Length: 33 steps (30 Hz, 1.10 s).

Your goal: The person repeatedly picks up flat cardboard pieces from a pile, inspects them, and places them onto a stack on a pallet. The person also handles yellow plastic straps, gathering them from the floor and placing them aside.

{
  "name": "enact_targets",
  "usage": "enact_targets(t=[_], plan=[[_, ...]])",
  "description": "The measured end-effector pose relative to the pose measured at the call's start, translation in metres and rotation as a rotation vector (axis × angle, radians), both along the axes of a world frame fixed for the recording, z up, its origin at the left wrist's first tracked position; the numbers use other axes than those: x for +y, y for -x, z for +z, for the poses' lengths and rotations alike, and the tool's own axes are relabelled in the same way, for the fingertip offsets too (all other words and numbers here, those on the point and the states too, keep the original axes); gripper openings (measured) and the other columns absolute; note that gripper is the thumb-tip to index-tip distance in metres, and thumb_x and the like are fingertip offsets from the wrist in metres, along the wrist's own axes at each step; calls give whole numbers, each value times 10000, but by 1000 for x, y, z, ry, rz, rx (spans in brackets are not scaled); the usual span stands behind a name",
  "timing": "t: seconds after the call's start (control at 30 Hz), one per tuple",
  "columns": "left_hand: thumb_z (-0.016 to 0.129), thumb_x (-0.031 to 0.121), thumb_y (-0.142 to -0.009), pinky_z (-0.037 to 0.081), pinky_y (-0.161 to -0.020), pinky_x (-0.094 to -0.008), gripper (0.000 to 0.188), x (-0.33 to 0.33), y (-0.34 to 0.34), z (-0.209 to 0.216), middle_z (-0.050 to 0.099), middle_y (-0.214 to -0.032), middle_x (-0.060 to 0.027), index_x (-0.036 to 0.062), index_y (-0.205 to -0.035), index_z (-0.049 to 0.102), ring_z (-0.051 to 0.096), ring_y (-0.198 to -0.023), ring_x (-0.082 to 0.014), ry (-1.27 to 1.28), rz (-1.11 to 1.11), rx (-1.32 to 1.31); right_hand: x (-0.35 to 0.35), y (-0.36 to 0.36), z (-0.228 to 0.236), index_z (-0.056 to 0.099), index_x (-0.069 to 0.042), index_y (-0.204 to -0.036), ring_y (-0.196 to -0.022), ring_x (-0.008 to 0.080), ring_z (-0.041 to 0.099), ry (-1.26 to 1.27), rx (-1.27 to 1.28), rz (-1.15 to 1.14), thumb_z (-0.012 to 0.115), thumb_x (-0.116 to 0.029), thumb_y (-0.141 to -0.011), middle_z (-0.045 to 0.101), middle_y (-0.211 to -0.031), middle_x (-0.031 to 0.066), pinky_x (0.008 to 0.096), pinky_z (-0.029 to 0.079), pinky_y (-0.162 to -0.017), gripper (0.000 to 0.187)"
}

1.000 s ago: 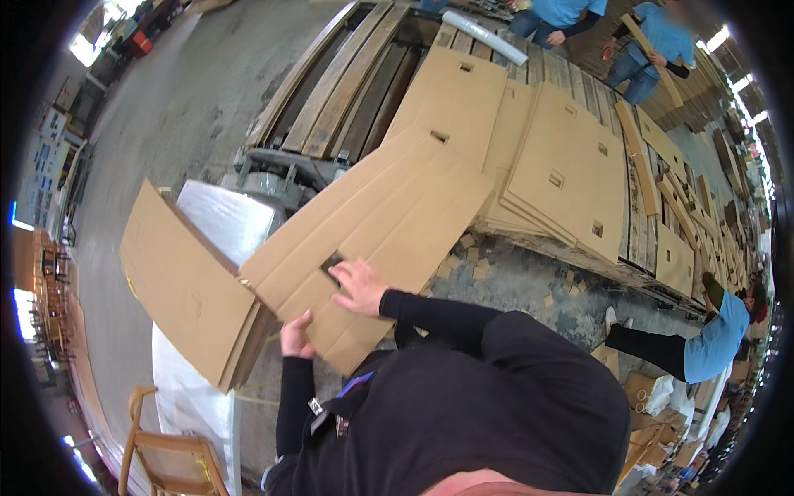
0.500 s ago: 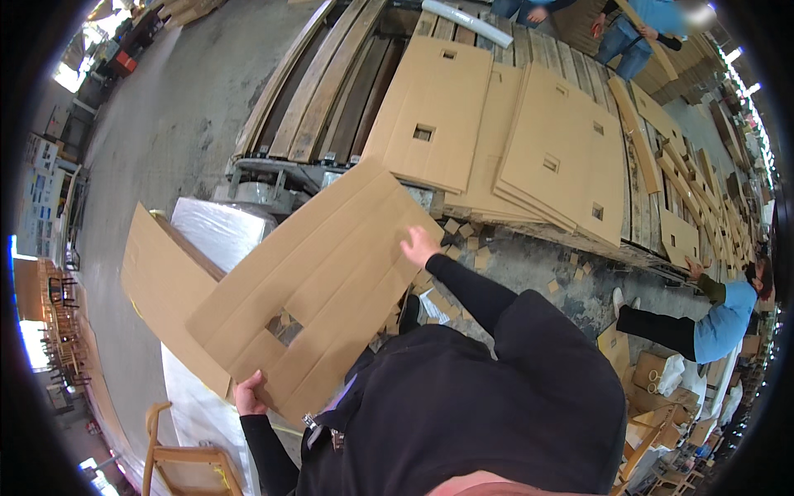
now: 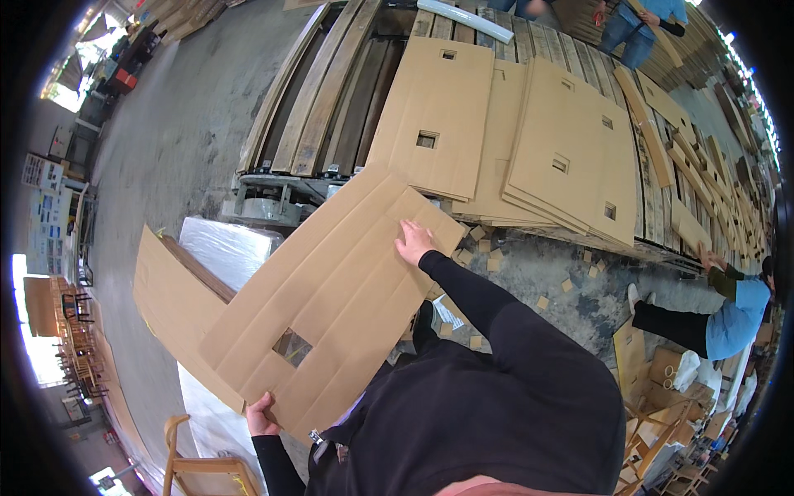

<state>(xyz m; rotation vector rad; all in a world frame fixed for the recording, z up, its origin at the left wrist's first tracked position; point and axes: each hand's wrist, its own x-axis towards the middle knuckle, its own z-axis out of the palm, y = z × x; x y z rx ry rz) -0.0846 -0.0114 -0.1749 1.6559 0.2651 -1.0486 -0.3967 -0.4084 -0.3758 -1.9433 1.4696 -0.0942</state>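
Two hands on one big flat cardboard sheet (image 3: 331,302) with a square cutout in it. Left hand (image 3: 260,416) has its fingers curled around the sheet's near bottom edge, so that's a proper closed grip. Right hand (image 3: 413,241) is stretched out to the far side of the sheet, lying on its top face near the far edge with fingers mostly flat, more pressing than pinching. The sheet is held tilted, above another leaning cardboard panel (image 3: 169,302) and a plastic-wrapped bundle (image 3: 227,248). Beyond the sheet, more cut cardboard is stacked on a slatted wooden platform (image 3: 331,107). Small cardboard scraps (image 3: 495,263) dot the concrete floor right of the sheet.
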Motion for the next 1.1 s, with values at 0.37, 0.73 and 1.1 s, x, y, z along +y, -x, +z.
enact_targets(t=[0.37, 0.73, 1.1], plan=[[641, -12, -787, 512, -889, -416, 332, -61, 23, -52, 660, -972, -66, 34, -1111, 587, 634, -901, -221, -147, -13, 217, -62, 40, 8, 365, -34, -1415, -1408, 264, 277, -81, 350, 22, 469, -343, -914, 345, -1494, 134, 567, 199, -1125, 597], [654, -11, -785, 490, -853, -353, 230, -70, 37, -35, 646, -907, -51, 29, -1004, 598, 619, -854, -193, -92, -28, 129, -86, 53, -20, 405, -22, -1379, -1378, 246, 338, 108, 261, 205, 397, -311, -935, 383, -1469, 145, 549, 168, -1143, 529], [630, -16, -762, 500, -881, -434, 415, -68, 34, -34, 643, -1011, -61, 63, -1166, 575, 611, -932, -247, -75, -37, 206, -108, 38, -11, 660, -30, -1085, -1126, 280, 587, -87, 405, 295, 304, -368, -957, 661, -1125, 142, 627, 115, -1117, 507]])
